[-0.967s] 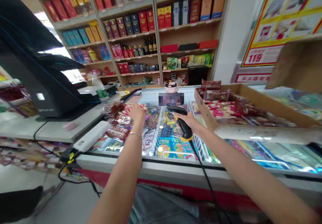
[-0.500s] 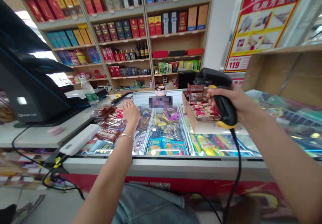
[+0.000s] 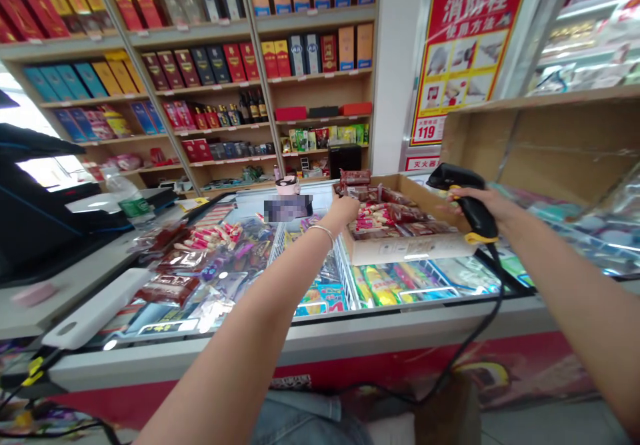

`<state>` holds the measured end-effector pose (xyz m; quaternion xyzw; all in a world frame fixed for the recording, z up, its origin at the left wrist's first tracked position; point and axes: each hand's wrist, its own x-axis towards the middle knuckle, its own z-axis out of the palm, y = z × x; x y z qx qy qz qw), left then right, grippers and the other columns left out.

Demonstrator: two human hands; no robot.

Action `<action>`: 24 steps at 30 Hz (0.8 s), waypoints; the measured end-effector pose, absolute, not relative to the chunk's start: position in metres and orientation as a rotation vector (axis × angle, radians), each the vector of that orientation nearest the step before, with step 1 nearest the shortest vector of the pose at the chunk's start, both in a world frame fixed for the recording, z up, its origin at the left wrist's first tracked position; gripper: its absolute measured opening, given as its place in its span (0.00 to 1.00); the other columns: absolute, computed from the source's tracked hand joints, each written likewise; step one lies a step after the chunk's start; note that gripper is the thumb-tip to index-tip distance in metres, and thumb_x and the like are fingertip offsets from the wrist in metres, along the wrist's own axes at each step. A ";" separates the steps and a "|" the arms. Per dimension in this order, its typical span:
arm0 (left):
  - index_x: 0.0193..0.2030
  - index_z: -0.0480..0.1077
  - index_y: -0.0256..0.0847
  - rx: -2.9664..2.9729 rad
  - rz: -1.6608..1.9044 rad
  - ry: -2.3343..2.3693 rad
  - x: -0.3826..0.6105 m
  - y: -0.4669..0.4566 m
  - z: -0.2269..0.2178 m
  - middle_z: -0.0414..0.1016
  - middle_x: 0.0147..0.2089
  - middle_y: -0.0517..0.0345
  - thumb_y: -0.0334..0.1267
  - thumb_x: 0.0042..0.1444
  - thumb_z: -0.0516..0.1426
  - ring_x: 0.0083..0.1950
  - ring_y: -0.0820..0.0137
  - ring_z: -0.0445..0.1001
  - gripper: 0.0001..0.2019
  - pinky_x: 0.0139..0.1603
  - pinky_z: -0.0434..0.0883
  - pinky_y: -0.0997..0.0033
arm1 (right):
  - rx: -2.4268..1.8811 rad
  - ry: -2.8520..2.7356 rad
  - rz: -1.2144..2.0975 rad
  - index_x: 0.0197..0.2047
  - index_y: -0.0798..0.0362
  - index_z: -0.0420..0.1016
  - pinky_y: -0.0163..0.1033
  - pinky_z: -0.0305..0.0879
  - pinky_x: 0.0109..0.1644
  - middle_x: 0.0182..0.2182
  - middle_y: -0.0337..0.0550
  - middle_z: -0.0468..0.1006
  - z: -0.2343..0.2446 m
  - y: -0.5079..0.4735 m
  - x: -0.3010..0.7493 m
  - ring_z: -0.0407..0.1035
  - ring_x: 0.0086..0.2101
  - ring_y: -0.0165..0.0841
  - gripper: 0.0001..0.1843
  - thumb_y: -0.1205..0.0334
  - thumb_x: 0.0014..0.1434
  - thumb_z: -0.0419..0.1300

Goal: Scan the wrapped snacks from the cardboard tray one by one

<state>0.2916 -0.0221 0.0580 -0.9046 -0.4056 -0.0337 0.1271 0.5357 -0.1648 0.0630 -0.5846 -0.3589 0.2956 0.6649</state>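
My left hand [image 3: 345, 209], a bracelet at its wrist, reaches to the far left side of an open cardboard box [image 3: 390, 250]. Its fingers are curled at the box's edge; the fingertips are partly hidden. Packed in the box are brown vacuum packs [image 3: 405, 213] and sticks in red-and-cream wrappers [image 3: 373, 217]. My right hand [image 3: 483, 202] is closed around the handle of a black and yellow barcode scanner [image 3: 475, 215], held above the box's right end. Its cord hangs down in front of the freezer.
Under the box, a glass-topped freezer [image 3: 240, 322] shows bagged goods in white baskets. More red-and-cream sticks [image 3: 213, 235] and brown packs [image 3: 167, 288] lie on its left. A pink cup [image 3: 287, 186] stands at the back, a plastic bottle [image 3: 127, 195] on the left counter.
My left hand has left the pile of sticks on the left and moved right to the box. My right hand still holds the scanner. The view has turned right.
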 end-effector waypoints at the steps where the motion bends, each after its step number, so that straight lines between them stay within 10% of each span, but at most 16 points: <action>1: 0.44 0.74 0.34 -2.631 -0.084 -1.214 0.297 -0.019 0.053 0.76 0.44 0.39 0.30 0.56 0.51 0.50 0.60 0.72 0.13 0.53 0.62 0.58 | -1.284 -0.818 0.707 0.27 0.63 0.71 0.30 0.67 0.27 0.25 0.49 0.74 0.062 -0.165 0.537 0.68 0.18 0.25 0.06 0.76 0.55 0.58; 11: 0.51 0.66 0.30 -2.503 -0.572 -1.353 0.256 -0.031 0.064 0.74 0.45 0.39 0.27 0.60 0.43 0.50 0.61 0.71 0.16 0.50 0.64 0.62 | -1.188 -0.855 0.750 0.30 0.63 0.72 0.27 0.68 0.22 0.25 0.50 0.75 0.066 -0.167 0.526 0.72 0.22 0.29 0.02 0.76 0.51 0.60; 18: 0.41 0.70 0.38 -2.320 -2.135 -1.599 0.081 -0.001 0.044 0.74 0.33 0.54 0.41 0.60 0.49 0.33 0.71 0.73 0.12 0.37 0.68 0.73 | -0.876 -0.823 1.055 0.31 0.60 0.70 0.23 0.65 0.20 0.22 0.42 0.71 0.107 -0.149 0.447 0.69 0.21 0.25 0.04 0.67 0.54 0.59; 24: 0.35 0.64 0.39 -1.957 -3.288 -1.459 0.034 0.015 0.010 0.76 0.43 0.53 0.33 0.50 0.59 0.40 0.74 0.75 0.07 0.39 0.68 0.77 | -0.840 -1.061 1.217 0.33 0.58 0.70 0.27 0.67 0.23 0.24 0.43 0.74 0.096 -0.104 0.304 0.67 0.20 0.25 0.07 0.65 0.49 0.63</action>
